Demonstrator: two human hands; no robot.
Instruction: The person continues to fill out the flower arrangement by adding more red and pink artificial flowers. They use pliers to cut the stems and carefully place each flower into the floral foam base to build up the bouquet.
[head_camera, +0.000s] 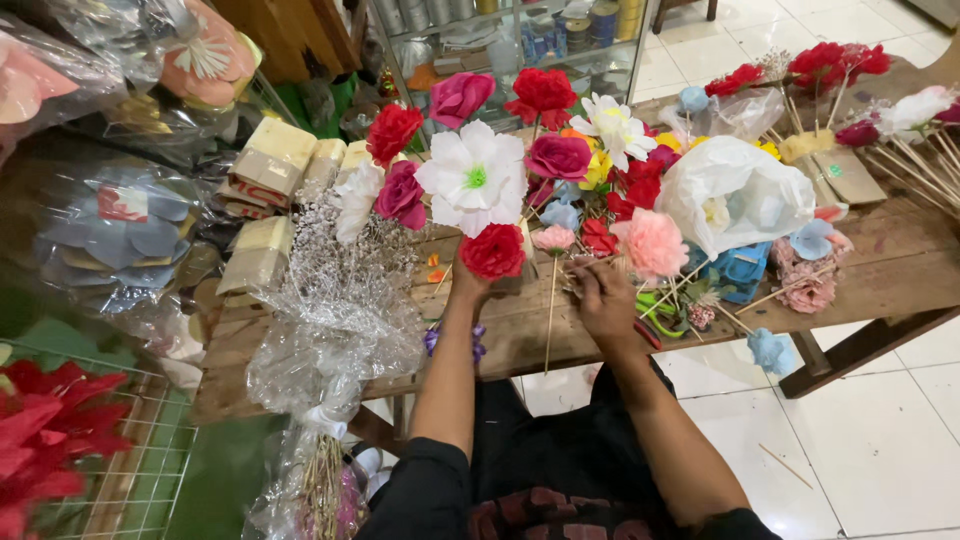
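Observation:
My left hand is raised over the wooden table, gripping a bunch of artificial flowers on sticks: a large white flower, a red rose, magenta roses and a red carnation. The hand is mostly hidden behind the red rose. My right hand rests on the table to the right, fingers down among loose flower sticks, touching them. A small pink flower on a thin stick stands between the hands.
A clear-wrapped bundle of dried white sprigs leans at the left. A white plastic bag, pink carnation, blue paper flowers and green scissors lie at right. Boxes and a glass cabinet stand behind.

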